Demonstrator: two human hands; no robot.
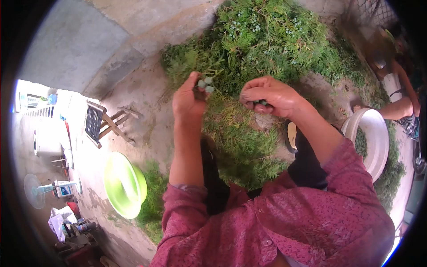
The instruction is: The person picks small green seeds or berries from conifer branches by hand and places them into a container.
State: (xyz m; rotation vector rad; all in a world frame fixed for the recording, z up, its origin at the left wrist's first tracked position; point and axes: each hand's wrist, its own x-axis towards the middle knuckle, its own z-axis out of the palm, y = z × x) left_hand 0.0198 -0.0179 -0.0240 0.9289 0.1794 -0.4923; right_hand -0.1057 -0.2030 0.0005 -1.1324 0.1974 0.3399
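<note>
My left hand (188,99) is closed on a conifer sprig with pale blue-green cones (206,83) showing past the thumb. To its right, my right hand (275,97) is curled with small green cones (261,102) held in the fingers. The hands are apart, raised above cut green foliage. In front of them a large heap of conifer branches (267,40) lies on the ground, dotted with similar pale cones. Looser sprigs (244,142) are strewn beneath my arms.
A white bucket (381,144) with green cones inside stands at my right. Beyond it another person's arm (397,109) shows. To my left are a lime-green basin (141,184), a wooden folding stool (113,123) and a fan (38,190). A concrete wall (71,44) rises at upper left.
</note>
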